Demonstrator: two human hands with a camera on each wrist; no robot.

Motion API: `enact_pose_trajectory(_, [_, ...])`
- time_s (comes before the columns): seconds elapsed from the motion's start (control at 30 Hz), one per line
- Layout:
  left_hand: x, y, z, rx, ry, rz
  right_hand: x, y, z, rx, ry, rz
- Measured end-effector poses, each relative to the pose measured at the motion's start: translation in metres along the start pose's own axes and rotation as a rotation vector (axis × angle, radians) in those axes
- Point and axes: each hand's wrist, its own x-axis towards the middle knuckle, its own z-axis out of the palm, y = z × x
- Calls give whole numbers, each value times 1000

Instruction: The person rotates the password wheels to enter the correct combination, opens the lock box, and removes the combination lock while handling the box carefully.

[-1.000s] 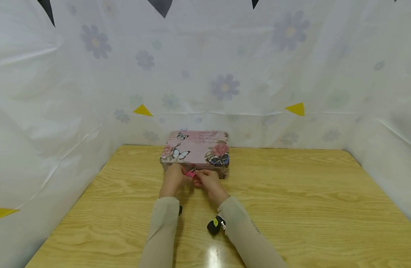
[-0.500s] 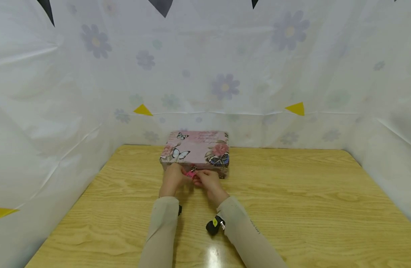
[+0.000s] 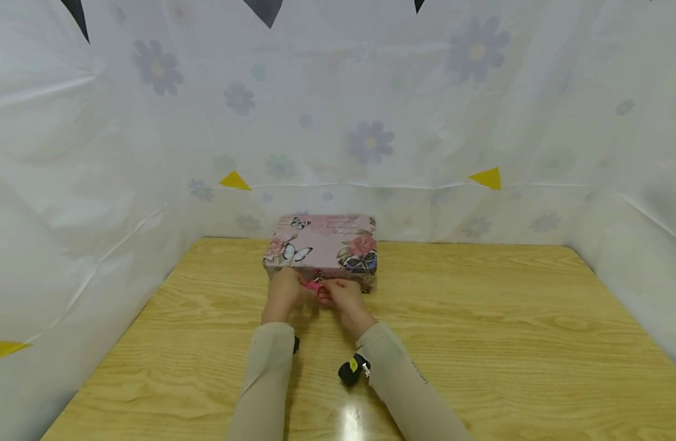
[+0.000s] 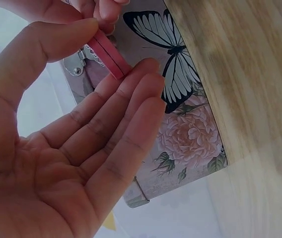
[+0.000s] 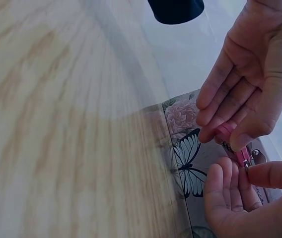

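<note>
A pink combination padlock hangs at the front of a closed pink box printed with butterflies and roses. My left hand pinches the padlock body between thumb and fingertips; its seamed edge shows in the left wrist view. From the other side, my right hand pinches the end by the metal shackle, thumb against curled fingers. A metal clasp on the box front is partly covered by hands and padlock. The dial digits are too small to read.
The box stands near the back edge of a wooden table. White flower-printed sheeting encloses the table at the back and sides. A black wrist camera sits under the right sleeve.
Both hands stay at the padlock in almost the same pose. The box has not moved.
</note>
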Motion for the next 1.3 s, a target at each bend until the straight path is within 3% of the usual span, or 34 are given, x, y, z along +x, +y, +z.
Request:
enact_pose_trajectory(0.53, [-2,0,-2,-40,-14,-33,-3,-1,-2,15,15,17])
enact_pose_trajectory(0.9, [-3,-1,-1,-39,18,2,-4,-5,-1,-13,20,44])
enact_pose_trajectory(1.07, [-3,0,-3,-77,-10,-17,-1,-2,-1,3,43,51])
enact_pose_trajectory(1.3, [-2,-3,-4,-60,-24,2,0,1,2,42,21,29])
